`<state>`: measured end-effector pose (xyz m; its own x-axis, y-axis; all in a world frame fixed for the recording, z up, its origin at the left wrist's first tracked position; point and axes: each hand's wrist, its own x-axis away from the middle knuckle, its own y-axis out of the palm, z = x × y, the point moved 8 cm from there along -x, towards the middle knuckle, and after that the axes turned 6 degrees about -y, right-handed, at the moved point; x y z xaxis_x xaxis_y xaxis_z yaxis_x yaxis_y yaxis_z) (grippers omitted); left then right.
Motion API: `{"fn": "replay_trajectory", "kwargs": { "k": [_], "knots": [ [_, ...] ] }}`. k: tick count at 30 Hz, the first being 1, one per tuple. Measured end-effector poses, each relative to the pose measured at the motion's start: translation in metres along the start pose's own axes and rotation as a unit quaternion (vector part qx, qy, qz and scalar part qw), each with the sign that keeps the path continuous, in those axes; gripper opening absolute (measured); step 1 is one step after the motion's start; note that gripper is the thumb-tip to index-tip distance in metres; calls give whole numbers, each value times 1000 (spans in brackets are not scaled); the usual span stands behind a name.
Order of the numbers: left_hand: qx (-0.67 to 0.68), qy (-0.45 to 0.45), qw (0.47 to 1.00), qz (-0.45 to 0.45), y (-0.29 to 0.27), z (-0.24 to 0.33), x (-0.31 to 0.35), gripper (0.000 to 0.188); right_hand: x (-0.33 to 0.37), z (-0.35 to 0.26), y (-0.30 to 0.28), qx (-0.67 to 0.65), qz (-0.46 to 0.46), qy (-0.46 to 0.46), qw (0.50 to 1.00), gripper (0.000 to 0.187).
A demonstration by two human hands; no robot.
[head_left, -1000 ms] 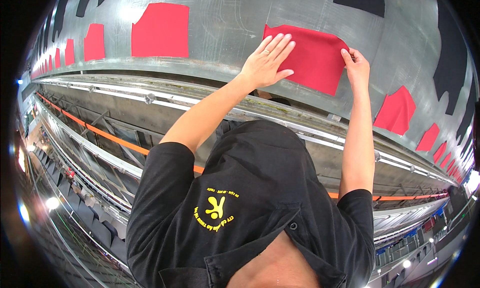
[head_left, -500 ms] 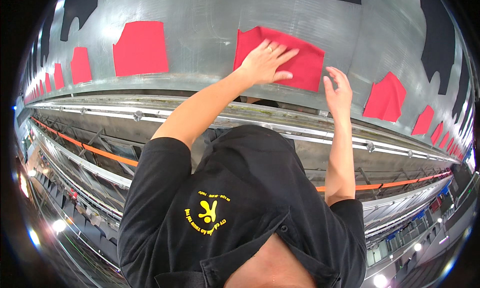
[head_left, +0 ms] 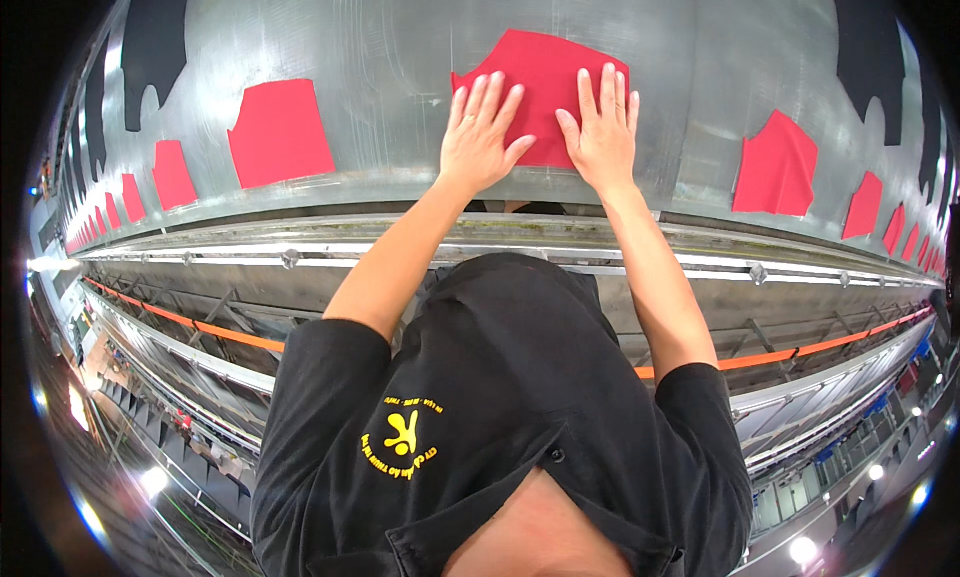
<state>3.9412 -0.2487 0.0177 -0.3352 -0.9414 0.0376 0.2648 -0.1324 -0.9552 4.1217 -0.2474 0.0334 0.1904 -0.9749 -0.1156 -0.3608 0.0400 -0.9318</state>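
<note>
A red fabric piece (head_left: 545, 67) lies on the grey metal table (head_left: 390, 97) straight in front of me. Flat across its left part rests my left hand (head_left: 482, 137), fingers stretched out and the thumb angled inward. On the right part of the same cloth is my right hand (head_left: 603, 132), also flat with its fingers spread. Neither hand grips anything. The cloth between and above my hands looks smooth; the areas under the palms are hidden.
A red fabric piece (head_left: 280, 135) lies to the left and a creased one (head_left: 777, 167) to the right, with several more in rows beyond. Black fabric pieces (head_left: 870, 52) lie farther back. Along the table's near edge runs a metal rail (head_left: 680, 262).
My right hand has come from beside the cloth onto its right part. My left hand has shifted left to its left part. The cloth now lies straighter.
</note>
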Motion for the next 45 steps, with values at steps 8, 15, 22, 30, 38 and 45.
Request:
{"fn": "replay_trajectory", "kwargs": {
  "k": [8, 15, 22, 30, 38, 45],
  "knots": [
    [-15, -34, 999, -33, -15, -18, 30, 90, 7, 19, -1, 83, -51, 37, 995, 77],
    [2, -21, 1000, 12, -4, -23, 34, 96, -4, 20, 6, 73, -131, 57, 987, 78],
    [-15, -41, 999, -15, -1, -21, 31, 94, 67, -14, -27, -113, -38, 75, 990, 64],
    [-29, -72, 996, -40, 0, -25, 30, 94, 168, 178, -134, -123, 116, 227, 959, 47],
    [-60, -312, 948, 39, 23, -7, 24, 95, 213, 448, -221, -31, 173, 330, 928, 67],
    [-66, -394, 917, -18, 49, 88, 64, 97, 193, 475, -184, -76, 71, 276, 955, 44]
  ]
}}
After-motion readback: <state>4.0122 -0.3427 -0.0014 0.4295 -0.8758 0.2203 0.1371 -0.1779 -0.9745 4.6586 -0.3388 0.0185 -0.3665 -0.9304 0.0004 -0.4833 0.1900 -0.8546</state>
